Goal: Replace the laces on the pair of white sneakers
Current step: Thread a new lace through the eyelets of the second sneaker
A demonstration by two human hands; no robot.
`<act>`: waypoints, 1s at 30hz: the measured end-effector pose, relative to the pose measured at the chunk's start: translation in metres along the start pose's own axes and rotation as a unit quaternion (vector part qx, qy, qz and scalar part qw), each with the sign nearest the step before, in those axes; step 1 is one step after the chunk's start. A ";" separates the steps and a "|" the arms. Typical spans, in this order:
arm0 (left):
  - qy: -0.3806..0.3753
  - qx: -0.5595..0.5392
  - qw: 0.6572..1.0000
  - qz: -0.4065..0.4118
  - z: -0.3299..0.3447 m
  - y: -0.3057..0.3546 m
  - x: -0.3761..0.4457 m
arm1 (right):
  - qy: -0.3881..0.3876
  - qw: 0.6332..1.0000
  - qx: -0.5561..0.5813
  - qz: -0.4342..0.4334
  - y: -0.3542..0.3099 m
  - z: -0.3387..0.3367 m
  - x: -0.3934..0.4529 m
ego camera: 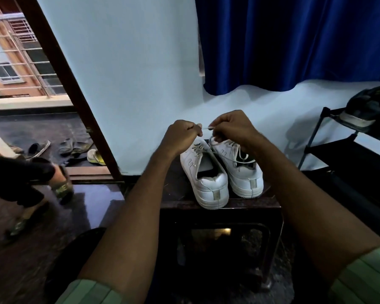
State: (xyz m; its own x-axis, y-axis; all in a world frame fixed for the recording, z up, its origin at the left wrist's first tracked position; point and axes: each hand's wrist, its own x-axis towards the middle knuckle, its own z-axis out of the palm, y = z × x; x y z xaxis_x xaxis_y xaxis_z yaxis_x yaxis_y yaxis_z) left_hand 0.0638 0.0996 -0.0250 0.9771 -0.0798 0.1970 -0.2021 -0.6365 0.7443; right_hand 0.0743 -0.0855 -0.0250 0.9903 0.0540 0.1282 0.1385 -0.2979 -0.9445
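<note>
Two white sneakers stand side by side on a dark wooden stool (178, 194), heels toward me: the left sneaker (203, 176) and the right sneaker (241, 170). Both carry pale laces. My left hand (181, 133) and my right hand (230, 126) are raised above the toes, fingers pinched on a short stretch of white lace (205, 127) held taut between them. From my right hand the lace drops to the right sneaker's eyelets. The toes of both shoes are hidden behind my hands.
A black shoe rack (338, 148) with a dark shoe (369, 108) stands at the right. A blue curtain (294, 40) hangs behind. At the left an open doorway shows sandals (75, 148) outside, and another person's legs (31, 185) stand on the glossy floor.
</note>
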 end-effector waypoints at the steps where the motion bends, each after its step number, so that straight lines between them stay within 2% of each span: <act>1: -0.002 -0.001 1.000 -0.004 -0.002 -0.003 0.001 | 0.031 0.999 -0.023 0.002 0.003 -0.004 0.002; 4: -0.004 0.027 1.000 0.001 -0.003 -0.012 0.003 | 0.050 0.995 -0.085 -0.013 0.004 -0.010 0.003; 9: -0.008 0.035 0.998 0.043 -0.001 -0.015 0.000 | -0.098 0.988 -0.102 -0.069 -0.010 -0.002 -0.011; 14: 0.022 0.055 0.997 0.039 -0.006 -0.014 -0.003 | -0.068 0.975 -0.185 -0.106 -0.008 0.004 -0.010; 15: -0.003 0.045 0.999 0.030 -0.010 -0.014 -0.005 | -0.069 0.974 -0.190 -0.104 -0.008 0.004 -0.010; 18: -0.164 -0.009 0.985 -0.047 -0.017 -0.011 -0.012 | -0.091 0.969 -0.209 -0.096 -0.011 0.000 -0.012; 20: -0.217 -0.008 0.972 -0.090 -0.016 -0.010 -0.015 | -0.112 0.963 -0.224 -0.098 -0.013 -0.002 -0.014; 24: -0.195 -0.048 0.967 -0.159 -0.023 -0.009 -0.017 | -0.134 0.952 -0.251 -0.115 -0.015 0.002 -0.019; 30: -0.179 -0.142 0.948 -0.220 -0.030 -0.011 -0.021 | -0.114 0.925 -0.333 -0.145 -0.014 0.019 -0.024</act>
State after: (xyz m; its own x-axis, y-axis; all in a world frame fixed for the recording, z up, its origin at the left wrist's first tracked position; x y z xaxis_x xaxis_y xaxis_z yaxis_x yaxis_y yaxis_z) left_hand 0.0430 0.1314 -0.0178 0.9204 -0.1430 -0.3639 0.2703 -0.4398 0.8565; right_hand 0.0487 -0.0645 -0.0209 0.8924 0.4000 0.2087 0.4500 -0.7559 -0.4755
